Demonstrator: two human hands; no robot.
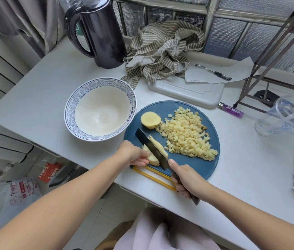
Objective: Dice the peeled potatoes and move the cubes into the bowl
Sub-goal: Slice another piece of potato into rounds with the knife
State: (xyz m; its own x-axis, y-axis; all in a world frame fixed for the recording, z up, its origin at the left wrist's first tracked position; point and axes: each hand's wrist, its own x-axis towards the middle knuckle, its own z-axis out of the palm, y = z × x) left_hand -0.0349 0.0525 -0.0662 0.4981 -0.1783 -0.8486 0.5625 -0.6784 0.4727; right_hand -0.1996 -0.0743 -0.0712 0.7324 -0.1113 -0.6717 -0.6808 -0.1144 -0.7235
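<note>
On the near edge of the blue board [196, 170], the left hand [133, 154] curls its fingers around a potato piece [151, 159], gripping its left side. The right hand [185, 179] is wrapped around the handle of the knife [151, 148]. The blade lies along the piece's length, tip pointing away and left toward the bowl [70, 109]. Diced cubes [187, 134] are piled to the right

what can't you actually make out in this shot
Head view only:
- How far the knife has cut into the potato piece: the blade covers it.
- Knife handle: mostly inside the right hand.
- Characters on the bowl rim: too small to read.
- Kettle top: cut off by the upper edge.
- Clear plastic cup: cut off by the right edge.
</note>
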